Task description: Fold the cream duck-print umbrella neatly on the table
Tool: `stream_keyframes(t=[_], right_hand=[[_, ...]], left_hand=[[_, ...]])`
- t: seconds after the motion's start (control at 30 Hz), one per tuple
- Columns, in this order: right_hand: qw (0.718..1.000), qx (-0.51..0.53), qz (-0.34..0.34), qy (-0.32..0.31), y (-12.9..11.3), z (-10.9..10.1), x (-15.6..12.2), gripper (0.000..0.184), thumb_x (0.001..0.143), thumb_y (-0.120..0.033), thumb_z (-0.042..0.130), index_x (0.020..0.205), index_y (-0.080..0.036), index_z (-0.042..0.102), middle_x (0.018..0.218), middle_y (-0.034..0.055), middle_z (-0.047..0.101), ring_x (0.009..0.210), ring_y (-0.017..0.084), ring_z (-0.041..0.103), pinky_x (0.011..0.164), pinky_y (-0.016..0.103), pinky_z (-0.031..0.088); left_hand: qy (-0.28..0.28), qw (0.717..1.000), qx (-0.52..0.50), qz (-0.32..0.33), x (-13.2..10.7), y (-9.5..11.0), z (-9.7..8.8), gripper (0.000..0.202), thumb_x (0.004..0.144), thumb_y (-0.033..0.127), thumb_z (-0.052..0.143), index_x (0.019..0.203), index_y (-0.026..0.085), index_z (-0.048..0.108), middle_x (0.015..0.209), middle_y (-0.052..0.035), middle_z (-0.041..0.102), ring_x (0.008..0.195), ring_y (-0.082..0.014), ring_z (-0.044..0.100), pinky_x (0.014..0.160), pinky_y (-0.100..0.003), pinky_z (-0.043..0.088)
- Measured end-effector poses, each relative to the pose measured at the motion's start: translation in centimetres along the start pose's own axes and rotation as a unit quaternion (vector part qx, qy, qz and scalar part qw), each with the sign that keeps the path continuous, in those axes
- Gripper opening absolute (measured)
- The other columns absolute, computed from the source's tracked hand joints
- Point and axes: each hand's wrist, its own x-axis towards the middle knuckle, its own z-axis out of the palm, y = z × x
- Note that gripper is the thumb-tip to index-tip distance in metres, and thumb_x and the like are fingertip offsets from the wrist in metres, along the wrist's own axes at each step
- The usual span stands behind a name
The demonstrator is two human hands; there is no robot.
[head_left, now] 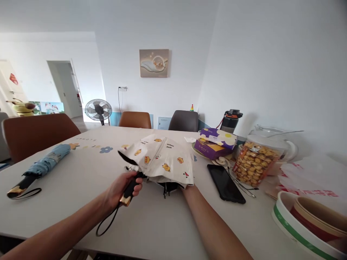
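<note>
Two bare forearms reach in from the bottom edge onto the white table. The left hand is wrapped tightly round the black handle of a cream umbrella, fingers curled over the top, with the handle's gold end cap poking out below the palm. A black wrist strap hangs from that cap and loops on the tabletop beside the left forearm. The right forearm runs up to the edge of the canopy, and the right hand is hidden beneath the cloth, so I cannot tell how it grips. The umbrella lies collapsed in the middle of the table, its loose canopy printed with small yellow ducks and spread out ahead of both hands, black ribs showing under it.

Well to the left lies a folded blue umbrella with its own strap. Just right of the canopy a black phone lies face up, next to a clear jar of golden snacks. Behind these sit a purple box and a dark bottle. Stacked paper bowls stand at the near right corner. Brown chairs and a standing fan are beyond the table
</note>
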Motion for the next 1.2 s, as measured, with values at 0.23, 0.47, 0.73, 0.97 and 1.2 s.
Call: stream_keyframes(t=[0.23, 0.47, 0.73, 0.97, 1.2], right_hand=[[0.900, 0.057, 0.082, 0.425, 1.1, -1.5, 3.3, 0.040, 0.076, -0.054, 0.033, 0.078, -0.020, 0.055, 0.065, 0.0054, 0.061, 0.069, 0.023, 0.062, 0.059, 0.038, 0.051], [0.840, -0.108, 0.028, 0.531, -1.7, -1.8, 2.9, 0.023, 0.077, -0.038, 0.044, 0.087, -0.018, 0.051, 0.099, 0.0065, 0.058, 0.103, 0.020, 0.052, 0.088, 0.037, 0.042], [0.841, -0.476, -0.229, 0.117, -5.0, 5.9, 2.2, 0.014, 0.083, -0.021, 0.048, 0.093, -0.020, 0.057, 0.106, 0.0071, 0.062, 0.106, 0.020, 0.054, 0.097, 0.042, 0.035], [0.813, -0.554, -0.146, -0.102, -6.0, 7.8, 3.4, 0.028, 0.079, -0.019, 0.050, 0.106, -0.023, 0.057, 0.118, 0.0067, 0.057, 0.113, 0.023, 0.049, 0.097, 0.042, 0.037], [0.805, -0.558, -0.109, -0.169, -7.1, 8.1, 4.2, 0.037, 0.077, -0.019, 0.051, 0.113, -0.026, 0.056, 0.124, 0.0047, 0.053, 0.117, 0.022, 0.046, 0.100, 0.043, 0.034]], left_hand=[[0.130, 0.979, 0.115, 0.108, 4.8, -0.1, -0.8, 0.011, 0.081, 0.027, 0.044, 0.079, 0.020, 0.036, 0.064, 0.0021, 0.049, 0.042, -0.0094, 0.045, 0.036, -0.021, 0.036], [0.083, 0.996, -0.010, 0.035, 4.1, 1.0, -2.0, 0.010, 0.085, 0.024, 0.037, 0.076, 0.018, 0.037, 0.062, 0.0020, 0.047, 0.042, -0.0063, 0.043, 0.037, -0.018, 0.035], [0.077, 0.996, -0.042, 0.022, 4.1, 0.9, -1.7, 0.016, 0.087, 0.028, 0.036, 0.082, 0.015, 0.044, 0.066, -0.0012, 0.052, 0.047, -0.0096, 0.049, 0.042, -0.022, 0.041], [0.025, 0.997, -0.065, 0.037, 4.1, 0.6, -2.2, 0.019, 0.086, 0.027, 0.038, 0.084, 0.013, 0.050, 0.071, -0.0035, 0.056, 0.052, -0.0122, 0.053, 0.048, -0.024, 0.044], [-0.014, 0.997, -0.072, 0.032, 3.4, 0.5, -1.7, 0.014, 0.074, 0.020, 0.043, 0.079, 0.012, 0.053, 0.074, -0.0037, 0.058, 0.053, -0.0123, 0.054, 0.047, -0.024, 0.041]])
